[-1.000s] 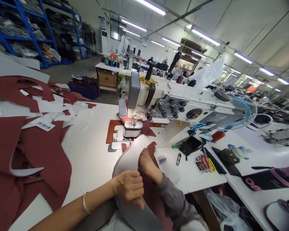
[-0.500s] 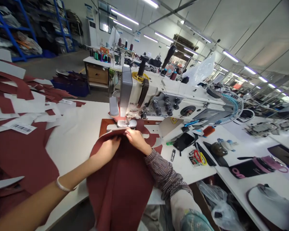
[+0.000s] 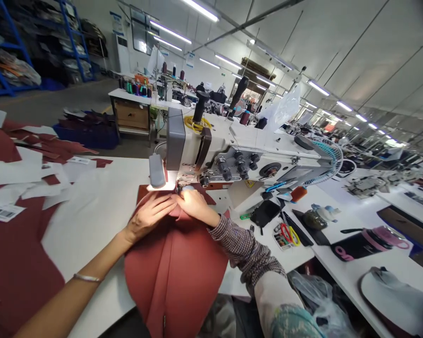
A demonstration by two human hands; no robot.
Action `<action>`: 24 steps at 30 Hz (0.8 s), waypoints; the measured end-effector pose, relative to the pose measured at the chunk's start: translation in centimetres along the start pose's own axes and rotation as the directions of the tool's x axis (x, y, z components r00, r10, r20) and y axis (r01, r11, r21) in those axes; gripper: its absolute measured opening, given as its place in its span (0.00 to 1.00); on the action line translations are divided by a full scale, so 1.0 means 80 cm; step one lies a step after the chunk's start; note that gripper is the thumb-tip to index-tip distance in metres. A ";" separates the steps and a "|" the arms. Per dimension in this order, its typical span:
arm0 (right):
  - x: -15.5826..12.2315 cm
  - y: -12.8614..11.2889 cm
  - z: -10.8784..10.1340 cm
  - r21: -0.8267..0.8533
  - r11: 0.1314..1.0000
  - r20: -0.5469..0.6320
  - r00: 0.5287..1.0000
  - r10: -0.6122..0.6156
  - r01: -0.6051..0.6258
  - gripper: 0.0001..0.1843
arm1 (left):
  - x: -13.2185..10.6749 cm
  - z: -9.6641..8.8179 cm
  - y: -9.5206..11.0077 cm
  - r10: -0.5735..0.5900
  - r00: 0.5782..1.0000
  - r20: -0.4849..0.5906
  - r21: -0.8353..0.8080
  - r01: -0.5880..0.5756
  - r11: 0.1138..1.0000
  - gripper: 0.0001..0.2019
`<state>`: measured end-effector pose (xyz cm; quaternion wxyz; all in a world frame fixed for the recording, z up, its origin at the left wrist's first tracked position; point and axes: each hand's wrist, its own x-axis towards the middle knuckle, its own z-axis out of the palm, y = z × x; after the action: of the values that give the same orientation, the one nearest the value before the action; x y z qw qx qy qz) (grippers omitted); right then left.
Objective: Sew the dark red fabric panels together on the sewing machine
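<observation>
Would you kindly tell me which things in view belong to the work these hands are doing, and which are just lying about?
Part of the work: left hand; right hand; burgundy leather panel; industrial sewing machine.
Just lying about: burgundy cut pieces; barcode label; red-handled scissors; black pouch.

Red-and-yellow scissors (image 3: 289,235) on the worktable (image 3: 268,265), blue steel shelving (image 3: 72,42) beyond

One left hand (image 3: 148,217); one right hand (image 3: 193,205); one sewing machine (image 3: 211,150).
</observation>
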<state>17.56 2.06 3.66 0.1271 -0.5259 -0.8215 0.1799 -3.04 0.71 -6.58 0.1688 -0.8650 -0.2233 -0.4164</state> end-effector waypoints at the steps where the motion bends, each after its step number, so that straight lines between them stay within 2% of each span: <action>1: -0.003 -0.001 -0.005 -0.079 0.995 -0.054 0.997 0.051 -0.055 0.22 | 0.006 0.000 -0.004 -0.035 0.999 0.017 -0.019 0.035 0.999 0.25; 4: -0.013 0.004 -0.014 -0.118 0.983 -0.175 0.977 0.119 -0.140 0.17 | 0.016 0.001 -0.008 -0.123 0.989 0.081 -0.041 0.127 0.991 0.23; 9: -0.004 0.021 -0.015 0.025 0.984 -0.194 0.965 0.178 -0.176 0.09 | 0.019 -0.001 0.011 -0.258 0.955 0.145 -0.012 0.263 0.965 0.23; 12: 0.009 0.031 -0.013 0.069 0.989 -0.198 0.970 0.143 -0.131 0.06 | 0.016 0.000 0.028 -0.328 0.929 0.172 0.048 0.325 0.945 0.24; 17: 0.022 0.048 -0.003 0.135 0.990 -0.178 0.984 -0.015 0.040 0.03 | 0.009 0.011 0.042 -0.330 0.933 0.141 0.120 0.315 0.942 0.25; 24: 0.040 0.062 -0.006 0.189 0.980 -0.104 0.994 -0.038 0.058 0.09 | 0.028 0.005 0.043 -0.325 0.939 0.114 0.155 0.306 0.939 0.23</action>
<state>20.48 6.92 1.99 0.2224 -0.4995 -0.8054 0.2286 0.30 -1.42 -5.40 0.1422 -0.8311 -0.3981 -0.3613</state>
